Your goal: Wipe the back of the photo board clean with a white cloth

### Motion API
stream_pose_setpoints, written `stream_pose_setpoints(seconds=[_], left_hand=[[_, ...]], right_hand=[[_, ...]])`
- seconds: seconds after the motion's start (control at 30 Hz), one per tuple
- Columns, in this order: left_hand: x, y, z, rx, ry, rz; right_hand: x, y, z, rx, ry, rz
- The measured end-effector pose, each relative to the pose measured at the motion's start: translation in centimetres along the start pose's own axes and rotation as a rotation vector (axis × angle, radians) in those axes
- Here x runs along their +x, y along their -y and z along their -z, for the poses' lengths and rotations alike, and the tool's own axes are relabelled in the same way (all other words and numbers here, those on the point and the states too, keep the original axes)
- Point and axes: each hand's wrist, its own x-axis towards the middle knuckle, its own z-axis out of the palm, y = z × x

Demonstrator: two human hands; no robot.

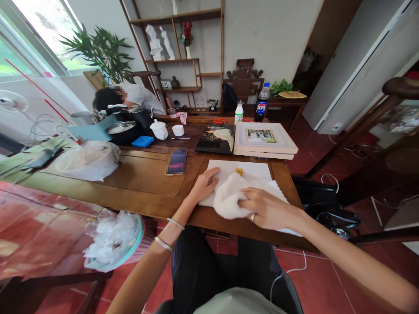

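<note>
A white flat board (pixel 252 171) lies on the wooden table (pixel 144 183) in front of me. My left hand (pixel 203 185) rests on the board's left edge, fingers stretched flat, holding nothing. My right hand (pixel 266 210), with a ring on one finger, presses down on a crumpled white cloth (pixel 229 198) that lies on the board. A small yellow piece (pixel 239 172) sits on the board just beyond the cloth.
A white picture frame (pixel 265 139) and a dark photo print (pixel 216 138) lie further back. Two bottles (pixel 261 104), a teapot (pixel 159 129), pots, a plastic bag (pixel 88 160) and a phone (pixel 176 161) are on the table. A person sits at the far left. A bin (pixel 114 240) stands below.
</note>
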Motion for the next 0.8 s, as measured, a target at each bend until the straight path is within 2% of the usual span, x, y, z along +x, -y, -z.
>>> stream_pose_setpoints(seconds=[0.1, 0.2, 0.33, 0.43, 0.53, 0.63, 0.7, 0.8], left_hand=[[0.0, 0.2, -0.1, 0.011, 0.003, -0.013], [0.0, 0.0, 0.0, 0.023, 0.013, 0.001], [0.0, -0.3, 0.1, 0.022, 0.016, 0.019], [0.1, -0.5, 0.2, 0.02, 0.012, 0.015], [0.0, -0.5, 0.2, 0.031, 0.01, 0.01], [0.0, -0.5, 0.2, 0.051, 0.007, 0.025], [0.0, -0.5, 0.2, 0.062, 0.0, 0.033], [0.0, -0.5, 0.2, 0.053, 0.008, 0.003]], right_hand=[[0.0, -3.2, -1.0, -0.06, -0.13, -0.202], [1.3, -6.1, -2.0, -0.071, -0.205, -0.414], [4.3, -7.5, -1.7, -0.046, -0.279, -0.592], [7.0, -7.1, -1.0, -0.072, -0.361, -0.545], [9.8, -6.1, -1.1, -0.16, -0.399, -0.345], [11.9, -5.5, -1.9, -0.234, -0.267, -0.215], [12.3, -5.5, -2.3, -0.238, -0.178, -0.22], [11.0, -5.7, -2.4, -0.244, -0.145, -0.26]])
